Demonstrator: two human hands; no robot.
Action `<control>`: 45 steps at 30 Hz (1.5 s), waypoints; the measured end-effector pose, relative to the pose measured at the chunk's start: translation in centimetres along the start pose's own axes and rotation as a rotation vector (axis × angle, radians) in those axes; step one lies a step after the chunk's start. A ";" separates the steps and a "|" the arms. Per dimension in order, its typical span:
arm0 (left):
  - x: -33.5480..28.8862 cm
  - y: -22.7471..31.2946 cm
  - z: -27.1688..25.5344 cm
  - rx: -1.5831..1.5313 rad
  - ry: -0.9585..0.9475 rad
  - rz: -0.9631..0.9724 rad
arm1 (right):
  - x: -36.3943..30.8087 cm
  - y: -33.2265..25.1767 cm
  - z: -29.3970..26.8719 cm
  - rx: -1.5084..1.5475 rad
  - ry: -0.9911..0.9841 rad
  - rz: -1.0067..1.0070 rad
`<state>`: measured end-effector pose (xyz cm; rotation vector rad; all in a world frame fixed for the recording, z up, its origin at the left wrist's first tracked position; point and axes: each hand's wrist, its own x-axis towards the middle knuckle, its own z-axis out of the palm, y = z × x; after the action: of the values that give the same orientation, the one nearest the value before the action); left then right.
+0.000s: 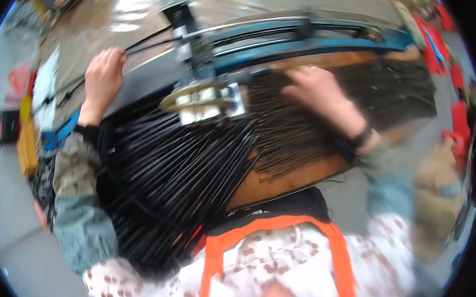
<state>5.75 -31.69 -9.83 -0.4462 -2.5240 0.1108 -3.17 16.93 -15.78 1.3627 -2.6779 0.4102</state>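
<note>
Black rods (175, 172) fan out at the left hand's (104, 74) five o'clock and the right hand's (314, 90) eight. The machine head (203, 103) sits at their three and nine. Right: blurred, half open, contact unclear. Left: curled beside a thin bar (146, 40), grip uncertain.

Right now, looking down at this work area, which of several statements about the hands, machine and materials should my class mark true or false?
1. The left hand and right hand are clasped together. False: they are apart, either side of the white, block-shaped machine part.
2. A bundle of long, thin black rods spreads out on the person's side of that part. True.
3. The long metal rail beyond the right hand is red. False: it is blue.
4. Bright orange straps lie over white, brown-spotted clothing. True.
5. The right hand looks sharper than the left. False: it is more blurred.
</note>
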 end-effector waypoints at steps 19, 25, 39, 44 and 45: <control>-6.0 16.2 -8.9 -0.044 -0.533 -0.141 | 1.8 -4.4 -3.3 0.080 -0.181 -0.054; -4.9 17.5 -10.0 -0.428 -0.536 -0.125 | 2.0 -5.9 -3.3 0.601 -0.431 -0.165; -0.9 21.7 -9.4 -0.394 -0.535 -0.212 | 1.1 -10.5 -0.7 0.689 0.200 -0.292; -2.2 21.2 -9.8 -0.445 -0.427 -0.227 | -0.7 -10.6 -2.3 0.503 0.326 -0.267; -3.0 20.8 -10.4 -0.434 -0.418 -0.208 | -0.5 -10.9 -2.4 0.482 0.335 -0.287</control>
<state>19.87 -13.27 -6.29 -0.3483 -2.9943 -0.4795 5.87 11.91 -11.56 1.5870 -2.1493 1.1841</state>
